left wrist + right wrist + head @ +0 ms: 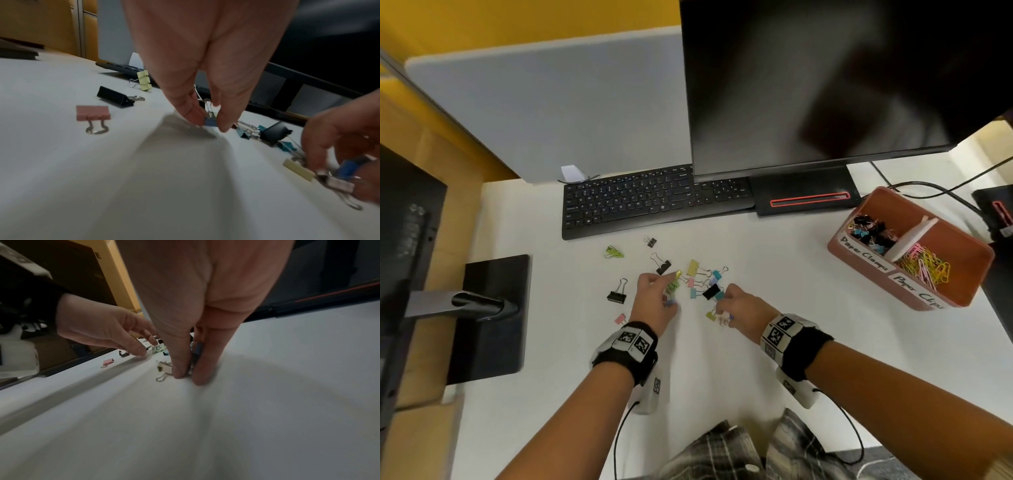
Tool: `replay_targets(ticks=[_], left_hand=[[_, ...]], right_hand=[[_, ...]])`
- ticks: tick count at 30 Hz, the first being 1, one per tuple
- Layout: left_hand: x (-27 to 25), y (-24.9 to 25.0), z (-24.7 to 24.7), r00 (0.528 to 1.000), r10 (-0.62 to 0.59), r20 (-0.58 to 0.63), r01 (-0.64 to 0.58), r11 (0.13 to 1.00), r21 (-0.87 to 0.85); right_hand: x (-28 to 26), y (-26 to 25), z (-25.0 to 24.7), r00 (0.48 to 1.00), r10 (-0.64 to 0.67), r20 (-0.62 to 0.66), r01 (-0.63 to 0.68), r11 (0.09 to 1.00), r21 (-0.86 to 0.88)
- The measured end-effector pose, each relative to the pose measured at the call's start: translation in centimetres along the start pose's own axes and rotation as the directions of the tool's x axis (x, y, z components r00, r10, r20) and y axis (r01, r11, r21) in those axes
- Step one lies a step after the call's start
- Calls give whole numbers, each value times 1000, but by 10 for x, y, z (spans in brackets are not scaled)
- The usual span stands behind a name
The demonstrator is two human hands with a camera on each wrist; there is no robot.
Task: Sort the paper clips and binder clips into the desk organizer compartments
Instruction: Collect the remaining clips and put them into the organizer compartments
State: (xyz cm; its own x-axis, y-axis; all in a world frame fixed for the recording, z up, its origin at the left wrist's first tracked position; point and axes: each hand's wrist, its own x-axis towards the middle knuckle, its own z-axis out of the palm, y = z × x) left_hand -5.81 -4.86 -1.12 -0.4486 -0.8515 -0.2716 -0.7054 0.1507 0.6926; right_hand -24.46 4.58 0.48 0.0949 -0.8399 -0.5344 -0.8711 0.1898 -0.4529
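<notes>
Nearest the viewer, both forearms are reaching forward over the white table [551,342], each wearing a black wrist band with a coded marker. The left hand [654,298] is pinching a small blue binder clip [211,122] between thumb and fingers [191,113] at the table surface, with green clips showing just beyond the fingertips in the head view. The right hand [739,305] is pinching a dark blue binder clip [198,352] between thumb and fingers [205,369]; a pale yellow clip [164,368] is lying just beside the thumb. Between and beyond the hands, loose binder clips [698,281] in black, teal, pink and yellow are lying scattered on the table; a pink clip [620,319] and a black clip [617,295] are sitting left of the left hand. Farther right, the terracotta desk organizer [962,284] is standing on the table, holding binder clips in its rear compartment and paper clips [928,265] in its front compartment. A black keyboard [654,202] and a dark monitor [825,85] are standing at the back.
</notes>
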Motion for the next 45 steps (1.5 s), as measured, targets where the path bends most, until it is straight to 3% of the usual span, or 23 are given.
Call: replay_targets(ticks=[3,6,11,14,18,22,25,28,31,33,36,40,45], left_hand=[[9,0,2,999,3,42,-8,990,137],[8,1,5,999,-2,38,-5,986,166],[-2,-2,7,998,-66,10,64,989,134],[-7,-3,7,996,-89,18,86,986,146],[-11,-4,6,992,-115,52,105,980,168],[-15,3,1,981,-145,127,121,977,177],[-22,21,-5,947,-152,282,138,988,69],[-27,63,-8,909,-41,415,77,995,-70],[-16,125,6,910,154,384,-113,986,-126],[-4,173,25,905,277,322,-235,958,-163],[19,245,65,895,373,243,-311,914,-259],[50,310,111,921,343,184,-262,896,-358],[70,309,110,930,278,242,-205,935,-288]], right_hand=[[4,2,4,998,60,13,-60,998,-26],[-2,7,8,998,68,-1,-68,997,26],[-19,0,4,998,-60,-14,61,981,182],[-16,-10,9,991,-122,48,118,990,77],[-4,-12,15,995,-58,85,56,998,23],[-7,-1,14,997,-42,66,44,999,-22],[-25,17,7,999,8,41,-10,999,36],[-57,44,-12,997,50,-62,-42,991,131],[-95,74,-48,949,98,-300,-38,979,199],[-117,95,-78,892,167,-421,-83,974,210],[-141,126,-123,781,276,-560,-173,957,231],[-139,159,-164,681,361,-638,-227,931,285],[-115,176,-168,693,460,-555,-286,882,374]])
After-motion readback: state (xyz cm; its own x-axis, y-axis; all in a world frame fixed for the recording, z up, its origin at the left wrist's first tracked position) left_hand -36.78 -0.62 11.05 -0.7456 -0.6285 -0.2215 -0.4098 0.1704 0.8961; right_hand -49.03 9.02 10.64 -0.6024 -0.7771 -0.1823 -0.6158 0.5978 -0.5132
